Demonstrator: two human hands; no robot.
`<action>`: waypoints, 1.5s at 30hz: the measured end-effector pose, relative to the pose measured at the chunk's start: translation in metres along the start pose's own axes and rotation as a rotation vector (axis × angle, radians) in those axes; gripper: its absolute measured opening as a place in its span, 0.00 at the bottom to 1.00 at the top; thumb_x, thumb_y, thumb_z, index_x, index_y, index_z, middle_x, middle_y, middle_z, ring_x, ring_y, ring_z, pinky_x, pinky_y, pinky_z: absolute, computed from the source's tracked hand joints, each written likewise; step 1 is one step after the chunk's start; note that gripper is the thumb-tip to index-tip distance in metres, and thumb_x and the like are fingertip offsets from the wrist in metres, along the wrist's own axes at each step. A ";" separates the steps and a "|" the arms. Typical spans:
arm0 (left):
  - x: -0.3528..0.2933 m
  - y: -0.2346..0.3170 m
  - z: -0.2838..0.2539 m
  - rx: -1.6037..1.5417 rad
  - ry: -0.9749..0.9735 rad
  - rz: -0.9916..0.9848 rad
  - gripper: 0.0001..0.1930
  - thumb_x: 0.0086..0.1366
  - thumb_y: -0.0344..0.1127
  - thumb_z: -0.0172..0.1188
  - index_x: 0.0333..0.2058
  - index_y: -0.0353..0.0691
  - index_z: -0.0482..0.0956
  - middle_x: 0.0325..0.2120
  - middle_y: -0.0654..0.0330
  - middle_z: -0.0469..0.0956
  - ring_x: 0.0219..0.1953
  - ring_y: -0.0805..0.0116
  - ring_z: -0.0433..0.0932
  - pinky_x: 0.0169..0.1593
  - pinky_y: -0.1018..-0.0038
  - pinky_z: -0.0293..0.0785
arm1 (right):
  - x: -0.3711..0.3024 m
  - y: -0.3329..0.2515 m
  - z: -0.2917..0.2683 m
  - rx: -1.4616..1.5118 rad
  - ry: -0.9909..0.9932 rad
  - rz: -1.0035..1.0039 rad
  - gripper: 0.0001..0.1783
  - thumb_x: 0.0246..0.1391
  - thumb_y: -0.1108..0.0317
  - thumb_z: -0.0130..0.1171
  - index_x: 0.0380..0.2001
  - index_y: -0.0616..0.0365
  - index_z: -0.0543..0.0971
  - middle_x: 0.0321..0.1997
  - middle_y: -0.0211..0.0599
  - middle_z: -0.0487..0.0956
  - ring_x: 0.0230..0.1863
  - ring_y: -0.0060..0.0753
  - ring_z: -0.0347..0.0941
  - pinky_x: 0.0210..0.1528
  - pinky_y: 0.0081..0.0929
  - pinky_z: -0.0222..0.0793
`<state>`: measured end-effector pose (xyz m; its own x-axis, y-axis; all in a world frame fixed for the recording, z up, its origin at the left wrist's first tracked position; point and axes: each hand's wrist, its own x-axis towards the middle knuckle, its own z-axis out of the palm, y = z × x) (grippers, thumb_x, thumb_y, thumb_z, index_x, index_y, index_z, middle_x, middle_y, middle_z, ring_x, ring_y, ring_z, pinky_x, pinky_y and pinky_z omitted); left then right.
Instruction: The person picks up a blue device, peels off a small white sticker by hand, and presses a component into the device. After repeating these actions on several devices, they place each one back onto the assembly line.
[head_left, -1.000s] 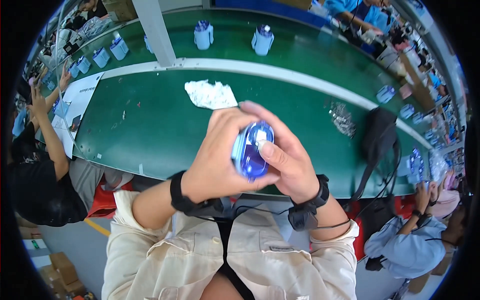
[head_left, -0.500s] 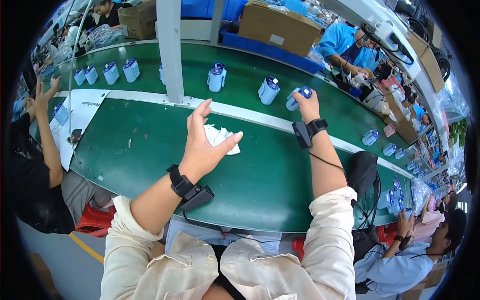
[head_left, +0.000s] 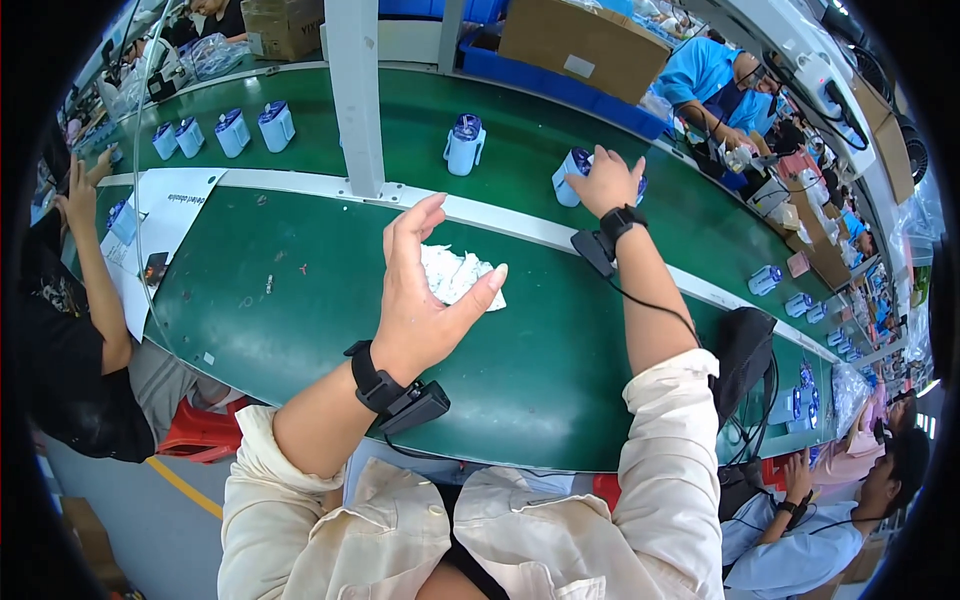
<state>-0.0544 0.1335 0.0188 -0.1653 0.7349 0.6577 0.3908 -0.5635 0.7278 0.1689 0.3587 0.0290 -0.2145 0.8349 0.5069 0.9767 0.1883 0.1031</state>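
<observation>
My left hand point(head_left: 420, 295) hovers above the near green work surface, fingers and thumb spread, holding nothing. Just beyond its palm lies a crumpled white cloth or tissue point(head_left: 462, 276). My right hand point(head_left: 606, 186) reaches over the conveyor belt with its fingers apart. Its thumb lies close to a light-blue jug-shaped container with a dark-blue lid point(head_left: 567, 186); whether they touch I cannot tell. Behind the fingers on the right, another blue container point(head_left: 641, 187) is mostly hidden. A third blue container point(head_left: 464, 148) stands upright on the belt, left of my right hand.
A white metal post point(head_left: 354, 100) rises from the pale rail point(head_left: 520, 222) bordering the belt. More containers point(head_left: 276, 127) stand along the belt at left, others lie at right. A black bag point(head_left: 742, 350) with cables sits by my right arm. Co-workers sit on both sides and opposite.
My right hand has let go of the container it held by the lid and moved left toward the neighbouring one, fingers spreading. My left hand stays spread by the cloth. The whole view has shifted slightly.
</observation>
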 end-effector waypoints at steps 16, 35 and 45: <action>-0.004 -0.020 0.023 0.209 -0.516 -0.223 0.57 0.45 0.44 0.75 0.65 0.26 0.46 0.62 0.39 0.55 0.66 0.43 0.53 0.68 0.59 0.52 | -0.089 -0.015 -0.067 0.782 -0.283 -0.438 0.30 0.47 0.72 0.64 0.57 0.57 0.71 0.57 0.43 0.73 0.56 0.44 0.71 0.56 0.36 0.70; -0.005 -0.024 0.026 0.248 -0.531 0.001 0.52 0.46 0.36 0.73 0.67 0.42 0.50 0.63 0.44 0.57 0.67 0.48 0.55 0.68 0.61 0.53 | -0.107 -0.010 -0.056 0.770 -0.278 -0.556 0.40 0.35 0.67 0.67 0.56 0.64 0.70 0.56 0.52 0.74 0.51 0.48 0.74 0.53 0.35 0.71; -0.010 0.004 0.017 -0.080 -0.627 -0.050 0.37 0.46 0.35 0.73 0.56 0.40 0.69 0.49 0.51 0.75 0.48 0.53 0.77 0.51 0.66 0.73 | -0.149 -0.006 -0.138 1.088 -0.477 -0.458 0.31 0.41 0.67 0.71 0.51 0.63 0.75 0.44 0.43 0.79 0.40 0.37 0.76 0.45 0.28 0.72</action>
<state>-0.0358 0.1306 0.0120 0.3900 0.8288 0.4012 0.3236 -0.5312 0.7830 0.1966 0.1623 0.0708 -0.7320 0.6410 0.2309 0.3493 0.6441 -0.6806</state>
